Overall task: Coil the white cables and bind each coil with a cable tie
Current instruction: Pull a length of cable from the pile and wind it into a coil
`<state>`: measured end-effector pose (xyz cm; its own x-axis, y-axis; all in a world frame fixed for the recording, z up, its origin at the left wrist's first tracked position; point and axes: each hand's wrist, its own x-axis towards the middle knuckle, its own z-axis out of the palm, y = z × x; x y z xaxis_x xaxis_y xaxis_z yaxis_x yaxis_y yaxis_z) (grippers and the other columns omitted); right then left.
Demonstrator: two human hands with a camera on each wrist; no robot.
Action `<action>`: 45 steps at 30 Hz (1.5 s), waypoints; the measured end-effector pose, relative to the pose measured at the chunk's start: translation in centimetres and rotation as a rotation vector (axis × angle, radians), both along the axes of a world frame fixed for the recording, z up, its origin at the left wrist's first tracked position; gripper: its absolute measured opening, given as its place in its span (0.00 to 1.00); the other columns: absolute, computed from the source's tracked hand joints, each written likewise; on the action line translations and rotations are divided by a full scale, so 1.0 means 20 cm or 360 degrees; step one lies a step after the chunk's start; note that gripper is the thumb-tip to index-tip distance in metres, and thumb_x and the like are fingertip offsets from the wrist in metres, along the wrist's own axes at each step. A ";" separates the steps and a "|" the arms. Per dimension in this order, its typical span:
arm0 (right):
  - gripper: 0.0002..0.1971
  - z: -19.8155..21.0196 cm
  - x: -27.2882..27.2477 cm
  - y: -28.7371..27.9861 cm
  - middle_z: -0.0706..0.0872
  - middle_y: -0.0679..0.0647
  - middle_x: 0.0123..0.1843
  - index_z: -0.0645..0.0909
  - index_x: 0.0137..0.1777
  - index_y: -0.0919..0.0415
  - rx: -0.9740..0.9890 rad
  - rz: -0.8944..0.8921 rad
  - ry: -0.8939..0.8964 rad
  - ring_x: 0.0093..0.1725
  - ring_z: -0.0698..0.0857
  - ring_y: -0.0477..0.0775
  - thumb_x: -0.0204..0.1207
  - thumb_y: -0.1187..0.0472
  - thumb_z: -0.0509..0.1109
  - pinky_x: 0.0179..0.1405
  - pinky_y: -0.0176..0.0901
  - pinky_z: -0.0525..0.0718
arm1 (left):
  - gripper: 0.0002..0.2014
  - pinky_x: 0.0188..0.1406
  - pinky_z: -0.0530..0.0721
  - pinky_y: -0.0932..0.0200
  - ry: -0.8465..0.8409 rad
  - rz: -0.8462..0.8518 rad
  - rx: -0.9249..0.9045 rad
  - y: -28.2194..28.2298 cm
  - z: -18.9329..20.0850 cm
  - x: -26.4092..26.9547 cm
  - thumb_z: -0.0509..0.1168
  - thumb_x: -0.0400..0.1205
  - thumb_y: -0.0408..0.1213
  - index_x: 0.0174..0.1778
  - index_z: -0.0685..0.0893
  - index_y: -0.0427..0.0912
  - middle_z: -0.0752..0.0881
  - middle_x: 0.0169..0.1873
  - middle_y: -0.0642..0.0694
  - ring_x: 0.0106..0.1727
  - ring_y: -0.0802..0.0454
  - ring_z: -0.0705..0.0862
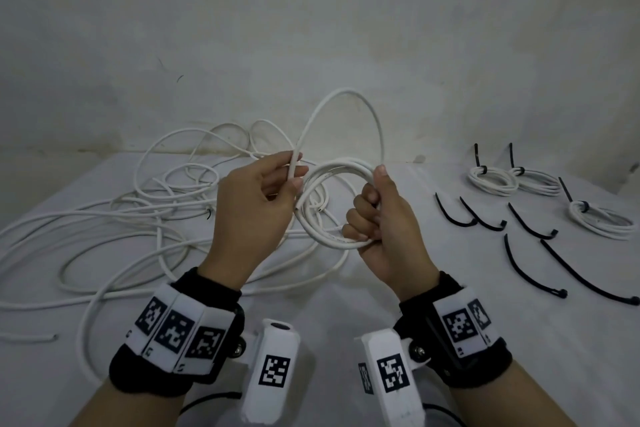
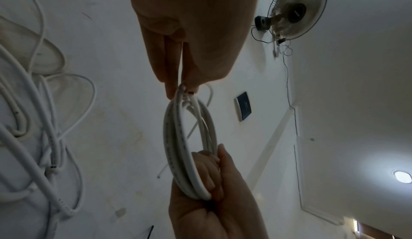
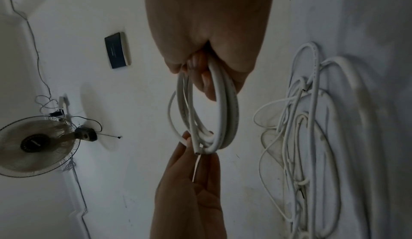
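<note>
Cable (image 1: 346,121) is being wound into a coil (image 1: 334,204) above the table (image 1: 346,288). From the head view, the right hand (image 1: 384,232) has its fingers curled tight round one side of the coil. The left hand (image 1: 256,204) pinches the free end of the cable between thumb and fingers, just beside the coil's other side. One big loop of cable stands up between the two hands. More loose cables (image 1: 121,218) lie in a heap on the left. On the right lie three tied coils (image 1: 491,180) and some black ties (image 1: 533,263).

From the left wrist view, the left hand (image 2: 189,31) has straight fingers (image 2: 160,63) and a thumb nipping the thin cable end, right at the top of the coil (image 2: 176,137). The right hand (image 2: 214,198) grips the coil's bottom.

From the right wrist view, the right hand (image 3: 211,31) wraps round the coil (image 3: 225,116), and the left hand (image 3: 189,190) holds the cable end (image 3: 197,147) against the far side.

To do this step well, the left hand should likely lay the last loop flat onto the coil, the same size as the others. The right hand should probably keep a firm squeeze so no loops spring out. A tie lies near the right hand, ready to pick up after that.
</note>
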<state>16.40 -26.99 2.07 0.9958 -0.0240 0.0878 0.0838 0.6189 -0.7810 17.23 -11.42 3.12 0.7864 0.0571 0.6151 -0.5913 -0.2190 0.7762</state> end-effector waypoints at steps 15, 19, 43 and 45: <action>0.22 -0.01 -0.01 0.02 0.56 0.46 0.19 0.60 0.30 0.55 -0.0062 0.0142 0.0034 0.15 0.56 0.42 0.84 0.48 0.57 0.15 0.33 0.57 | 0.14 0.37 0.85 0.64 0.0268 -0.0523 -0.0029 0.03 0.02 0.00 0.58 0.85 0.30 0.62 0.83 0.48 0.89 0.42 0.49 0.36 0.58 0.87; 0.21 -0.01 -0.02 0.04 0.56 0.46 0.20 0.60 0.31 0.55 -0.0154 0.0172 0.0017 0.16 0.55 0.43 0.84 0.48 0.56 0.15 0.33 0.57 | 0.15 0.32 0.80 0.53 0.0390 -0.0585 0.0043 0.01 0.01 0.00 0.50 0.88 0.34 0.62 0.81 0.46 0.81 0.35 0.47 0.25 0.58 0.77; 0.28 0.05 0.02 -0.08 0.50 0.36 0.83 0.62 0.75 0.32 -0.2053 -0.0551 -0.0879 0.82 0.47 0.43 0.75 0.38 0.63 0.76 0.49 0.54 | 0.11 0.28 0.79 0.66 0.0467 -0.0647 0.0545 0.05 0.02 -0.01 0.54 0.87 0.33 0.40 0.77 0.45 0.73 0.19 0.57 0.21 0.63 0.73; 0.24 0.05 0.03 -0.09 0.57 0.33 0.81 0.65 0.70 0.30 -0.2168 -0.0507 -0.0914 0.82 0.47 0.40 0.74 0.34 0.59 0.81 0.60 0.48 | 0.11 0.28 0.80 0.66 0.0441 -0.0616 0.0567 0.04 0.02 -0.01 0.55 0.87 0.33 0.41 0.78 0.45 0.74 0.20 0.56 0.21 0.63 0.74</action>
